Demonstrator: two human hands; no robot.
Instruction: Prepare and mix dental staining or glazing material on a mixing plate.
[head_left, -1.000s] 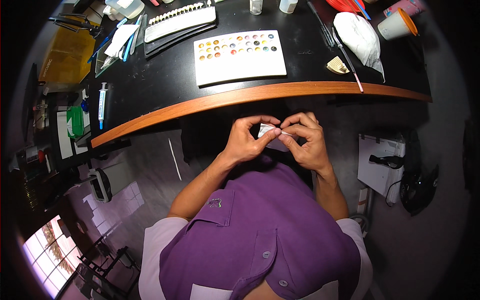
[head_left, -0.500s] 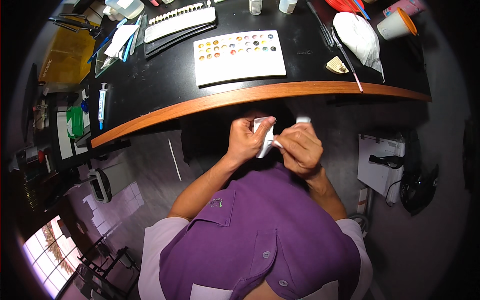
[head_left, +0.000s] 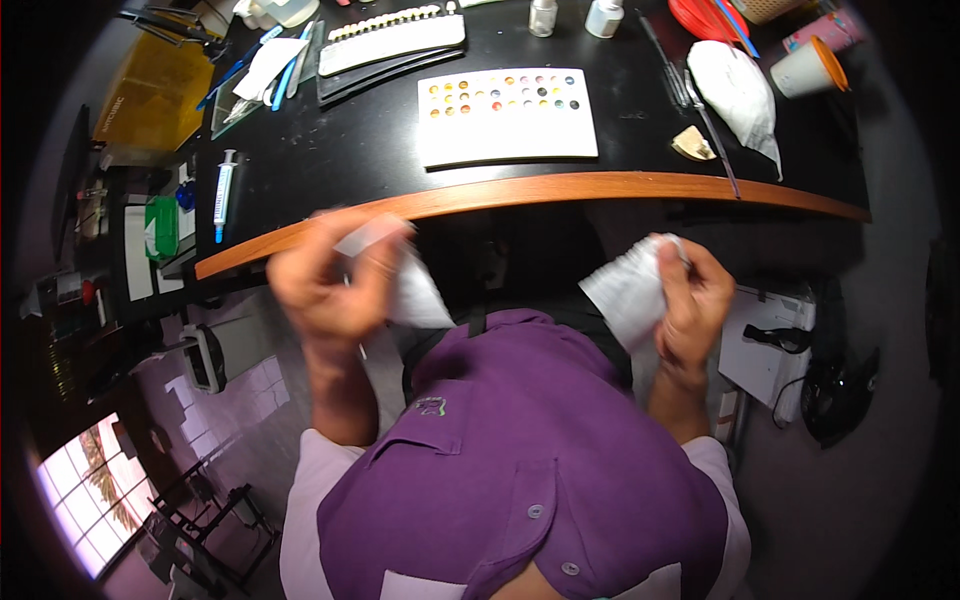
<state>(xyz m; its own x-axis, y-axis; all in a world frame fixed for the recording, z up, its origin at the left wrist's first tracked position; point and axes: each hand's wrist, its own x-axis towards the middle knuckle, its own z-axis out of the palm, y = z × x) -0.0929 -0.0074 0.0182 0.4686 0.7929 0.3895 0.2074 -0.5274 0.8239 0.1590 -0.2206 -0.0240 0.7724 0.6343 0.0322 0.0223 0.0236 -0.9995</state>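
Observation:
My left hand point(head_left: 325, 285), blurred by motion, pinches a piece of white tissue point(head_left: 422, 298) that hangs down beside its fingers near the desk's front edge. A second piece of white tissue point(head_left: 625, 292) is gripped between the thumb and fingers of my right hand point(head_left: 692, 308). Both hands are raised over my lap, well apart, and the two pieces do not touch. Beyond them on the desk lies a white palette point(head_left: 510, 146) with rows of small coloured wells.
The black desk has a wooden front edge point(head_left: 560, 187). On it lie a syringe point(head_left: 224, 195) at left, a tooth shade guide point(head_left: 395, 45) behind, and thin brushes point(head_left: 712, 135), a crumpled white wrapping point(head_left: 733, 95), a small beige block point(head_left: 693, 144) and an orange-rimmed cup point(head_left: 805, 70) at right.
My hands were together working at white tissue; they have moved far apart, left hand leftward and right hand rightward, each now with a piece. The view has shifted slightly.

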